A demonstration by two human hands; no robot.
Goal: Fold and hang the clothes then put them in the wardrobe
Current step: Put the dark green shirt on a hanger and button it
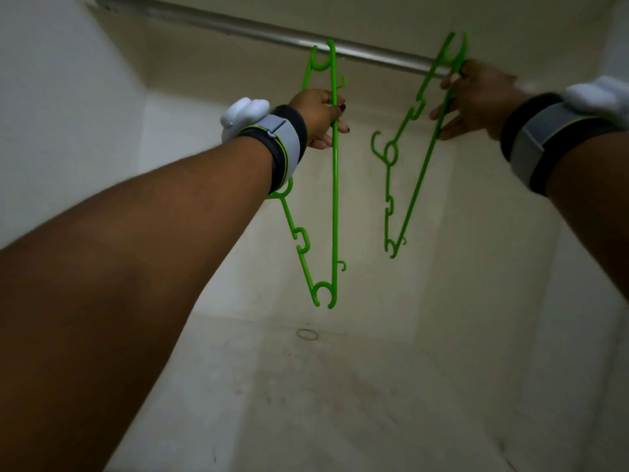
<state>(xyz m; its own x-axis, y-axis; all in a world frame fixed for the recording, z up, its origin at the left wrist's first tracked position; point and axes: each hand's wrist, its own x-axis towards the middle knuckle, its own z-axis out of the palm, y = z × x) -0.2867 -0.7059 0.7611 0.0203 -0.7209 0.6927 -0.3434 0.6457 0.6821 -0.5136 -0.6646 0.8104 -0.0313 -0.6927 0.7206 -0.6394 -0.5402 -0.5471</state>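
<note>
Thin green plastic hangers (335,199) (417,189), round metal rail (272,36)

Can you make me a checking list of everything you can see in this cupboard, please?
Surface: wardrobe floor, pale and scuffed.
Job's things: left hanger and right hanger, both green, held sideways, hooks off the rail; no clothes seen.
Clutter: small ring on the floor; cannot tell what it is.
Grips: left grip holds the left hanger's long bar; right grip holds the right hanger near its top end.
Cables: nothing seen.
Surroundings: pale wardrobe walls; wrist bands with white devices.
</note>
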